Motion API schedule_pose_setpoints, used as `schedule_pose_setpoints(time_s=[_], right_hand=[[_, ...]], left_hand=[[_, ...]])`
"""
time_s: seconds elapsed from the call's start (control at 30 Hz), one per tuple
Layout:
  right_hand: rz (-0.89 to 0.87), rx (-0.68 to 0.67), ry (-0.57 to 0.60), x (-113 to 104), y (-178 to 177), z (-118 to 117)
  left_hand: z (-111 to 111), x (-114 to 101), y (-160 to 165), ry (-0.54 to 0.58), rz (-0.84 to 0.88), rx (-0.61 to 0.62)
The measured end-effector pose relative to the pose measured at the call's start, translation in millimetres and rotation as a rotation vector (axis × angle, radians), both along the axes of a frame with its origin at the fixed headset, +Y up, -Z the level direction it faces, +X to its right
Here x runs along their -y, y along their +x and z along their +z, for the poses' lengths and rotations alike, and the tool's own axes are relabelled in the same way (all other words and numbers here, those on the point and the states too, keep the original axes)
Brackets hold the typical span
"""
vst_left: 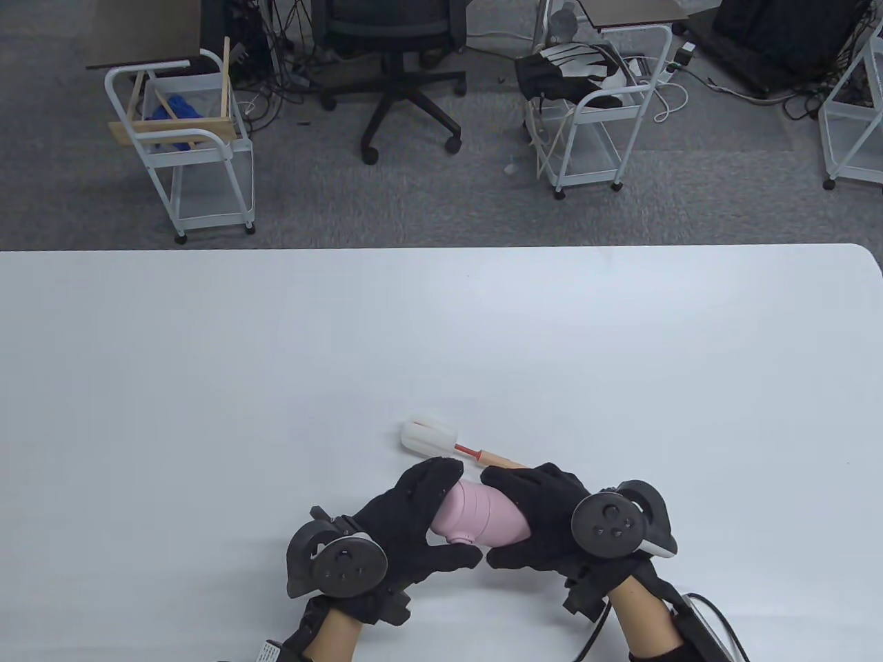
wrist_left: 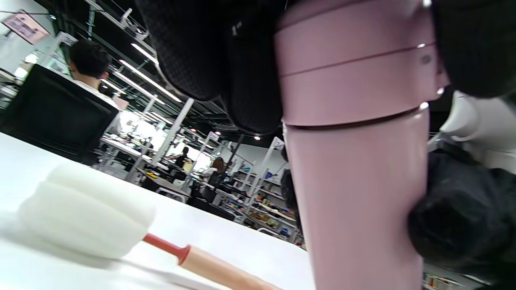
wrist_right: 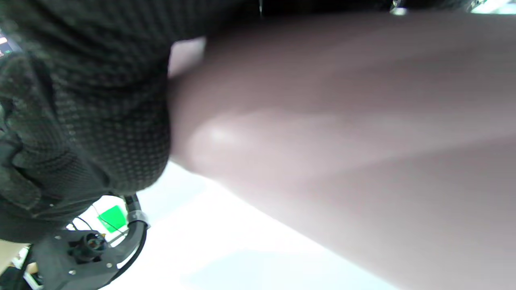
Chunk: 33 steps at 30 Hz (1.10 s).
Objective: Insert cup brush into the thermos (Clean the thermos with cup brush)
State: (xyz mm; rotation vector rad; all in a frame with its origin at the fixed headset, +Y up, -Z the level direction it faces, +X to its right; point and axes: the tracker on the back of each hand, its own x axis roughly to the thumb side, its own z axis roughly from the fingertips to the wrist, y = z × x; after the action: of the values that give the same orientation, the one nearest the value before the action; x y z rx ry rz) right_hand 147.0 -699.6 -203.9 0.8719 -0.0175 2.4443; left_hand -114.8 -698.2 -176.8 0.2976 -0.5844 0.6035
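A pink thermos (vst_left: pixel 481 516) is held on its side just above the table near the front edge. My left hand (vst_left: pixel 421 514) grips its lid end and my right hand (vst_left: pixel 531 514) grips its body. The left wrist view shows the thermos (wrist_left: pixel 354 169) close up, lid on, with my fingers (wrist_left: pixel 225 64) around the lid. The right wrist view is filled by the thermos body (wrist_right: pixel 342 141). The cup brush (vst_left: pixel 452 445) lies on the table just behind both hands, white sponge head to the left, wooden handle running right under my right hand. It shows in the left wrist view (wrist_left: pixel 88 213) too.
The white table (vst_left: pixel 441 345) stretches wide behind and beside the hands. Beyond its far edge stand white wire carts (vst_left: pixel 186 152) and an office chair (vst_left: pixel 397 62) on grey carpet.
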Motion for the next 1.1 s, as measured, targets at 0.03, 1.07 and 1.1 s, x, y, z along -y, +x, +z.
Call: schedule_pose_setpoints(time_s=[0.03,1.07,1.1], right_hand=[[0.01,0.013,0.014,0.5,-1.3,1.0],[-0.093,0.025,0.016,7.1,0.2,-0.6],[-0.087,0.019,0.017,7.5,-0.9,-0.4]], left_hand=[[-0.1,0.7,-0.1,0.004,-0.013,-0.027],[-7.7,2.6,-6.7,-0.189,0.089,0.151],[-8.5,2.9,-6.0,-0.203,0.082,0.164]])
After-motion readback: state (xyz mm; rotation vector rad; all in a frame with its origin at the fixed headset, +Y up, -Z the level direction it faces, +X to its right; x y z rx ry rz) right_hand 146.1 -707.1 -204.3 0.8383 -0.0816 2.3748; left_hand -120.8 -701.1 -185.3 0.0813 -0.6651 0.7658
